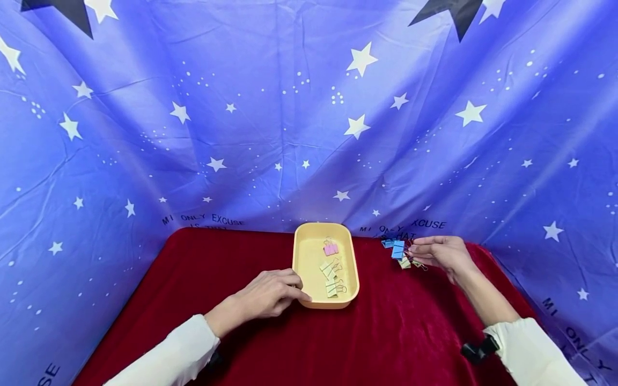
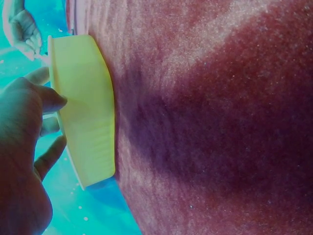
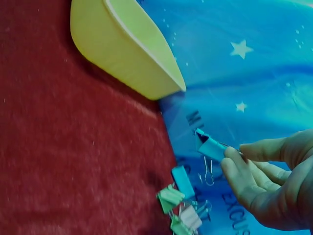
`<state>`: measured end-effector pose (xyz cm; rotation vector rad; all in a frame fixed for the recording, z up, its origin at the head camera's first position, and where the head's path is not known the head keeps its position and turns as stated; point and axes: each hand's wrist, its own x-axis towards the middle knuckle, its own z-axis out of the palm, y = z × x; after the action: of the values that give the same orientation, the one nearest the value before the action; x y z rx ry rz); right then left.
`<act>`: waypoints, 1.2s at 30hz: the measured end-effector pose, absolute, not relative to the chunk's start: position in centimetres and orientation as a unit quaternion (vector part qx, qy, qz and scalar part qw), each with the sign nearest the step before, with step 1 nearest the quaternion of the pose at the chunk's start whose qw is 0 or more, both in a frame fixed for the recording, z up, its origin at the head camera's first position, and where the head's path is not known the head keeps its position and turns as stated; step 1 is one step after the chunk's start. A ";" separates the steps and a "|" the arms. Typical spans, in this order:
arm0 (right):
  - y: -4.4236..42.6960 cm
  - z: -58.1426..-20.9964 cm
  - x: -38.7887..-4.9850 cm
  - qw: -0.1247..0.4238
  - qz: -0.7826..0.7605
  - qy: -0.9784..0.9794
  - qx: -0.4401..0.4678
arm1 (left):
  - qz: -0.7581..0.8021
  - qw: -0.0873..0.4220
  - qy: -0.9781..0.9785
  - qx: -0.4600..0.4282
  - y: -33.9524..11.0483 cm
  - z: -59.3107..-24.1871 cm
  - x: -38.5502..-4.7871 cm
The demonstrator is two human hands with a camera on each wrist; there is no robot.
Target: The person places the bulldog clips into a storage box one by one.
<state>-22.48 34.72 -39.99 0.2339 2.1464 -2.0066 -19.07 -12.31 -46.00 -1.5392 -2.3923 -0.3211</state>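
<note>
My left hand [image 1: 270,294] grips the near left rim of a yellow tray [image 1: 309,252], thumb and fingers on either side of the edge in the left wrist view. Inside the tray lie a pink binder clip [image 1: 330,248] and two pale yellow binder clips [image 1: 330,269]. To the tray's right, my right hand [image 1: 446,256] pinches a blue binder clip [image 3: 212,148] by a wire handle, held up off the cloth. Below it sits a small pile with another blue clip [image 3: 183,182], green clips [image 3: 171,199] and a pale pinkish clip [image 3: 190,217].
Dark red velvet cloth [image 1: 386,338] covers the table. Behind and at both sides hangs a blue curtain [image 1: 270,107] printed with stars, close to the table's back edge, the tray and the clip pile.
</note>
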 end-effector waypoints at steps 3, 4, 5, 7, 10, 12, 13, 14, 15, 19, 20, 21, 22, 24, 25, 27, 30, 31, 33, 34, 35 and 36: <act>33.5 -39.9 -22.7 0.095 -0.681 0.722 0.072 | -0.109 0.137 -0.828 -0.532 -12.3 -46.0 -19.1; 33.1 -39.8 -22.7 0.095 -0.682 0.722 0.070 | -0.108 0.138 -0.828 -0.532 -12.3 -46.0 -19.1; 32.7 -39.7 -22.8 0.094 -0.682 0.722 0.069 | -0.108 0.138 -0.828 -0.533 -12.3 -46.0 -19.1; 31.8 -39.6 -22.9 0.093 -0.682 0.722 0.066 | -0.106 0.141 -0.827 -0.534 -12.3 -46.0 -19.1; 30.6 -39.5 -23.2 0.094 -0.681 0.723 0.062 | -0.103 0.151 -0.823 -0.538 -12.3 -46.0 -19.1; 29.8 -39.5 -23.3 0.094 -0.678 0.726 0.059 | -0.102 0.156 -0.821 -0.540 -12.3 -46.1 -19.1; 29.4 -39.4 -23.4 0.094 -0.678 0.727 0.058 | -0.102 0.157 -0.820 -0.541 -12.3 -46.1 -19.1; 29.0 -39.4 -23.4 0.094 -0.677 0.728 0.057 | -0.102 0.159 -0.819 -0.542 -12.3 -46.1 -19.2; 28.7 -39.4 -23.5 0.093 -0.676 0.729 0.056 | -0.103 0.159 -0.819 -0.542 -12.3 -46.1 -19.2; 27.5 -39.1 -23.6 0.087 -0.671 0.735 0.047 | -0.102 0.159 -0.818 -0.542 -12.3 -46.2 -19.2; 27.1 -39.0 -23.6 0.087 -0.670 0.736 0.045 | -0.102 0.158 -0.819 -0.542 -12.3 -46.2 -19.2; 26.8 -38.9 -23.5 0.087 -0.669 0.737 0.042 | -0.103 0.157 -0.820 -0.541 -12.3 -46.2 -19.2; 26.5 -38.8 -23.5 0.087 -0.667 0.739 0.040 | -0.103 0.155 -0.820 -0.541 -12.3 -46.2 -19.2; 25.8 -38.6 -23.4 0.088 -0.667 0.739 0.038 | -0.104 0.150 -0.822 -0.539 -12.3 -46.2 -19.2; 25.4 -38.5 -23.3 0.089 -0.665 0.740 0.035 | -0.103 0.149 -0.823 -0.539 -12.3 -46.2 -19.2; 24.7 -38.2 -23.1 0.091 -0.665 0.741 0.032 | -0.104 0.148 -0.824 -0.538 -12.3 -46.1 -19.2; 23.6 -38.1 -22.9 0.093 -0.662 0.743 0.029 | -0.103 0.150 -0.823 -0.538 -12.3 -46.1 -19.2; 23.3 -38.1 -22.8 0.095 -0.658 0.747 0.028 | -0.103 0.151 -0.823 -0.538 -12.3 -46.1 -19.2; 22.6 -38.2 -22.7 0.100 -0.652 0.751 0.031 | -0.104 0.150 -0.823 -0.538 -12.3 -46.1 -19.2; 22.2 -38.2 -22.6 0.103 -0.648 0.754 0.032 | -0.105 0.150 -0.823 -0.538 -12.3 -46.1 -19.2; 21.9 -38.3 -22.6 0.106 -0.642 0.758 0.032 | -0.107 0.149 -0.823 -0.538 -12.3 -46.1 -19.2; 21.6 -38.4 -22.5 0.108 -0.637 0.762 0.032 | -0.108 0.148 -0.823 -0.537 -12.3 -46.2 -19.2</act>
<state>-22.51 21.60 -38.40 0.0938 2.2424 -1.8754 -19.23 -12.32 -46.18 -1.5454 -2.3677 -0.3094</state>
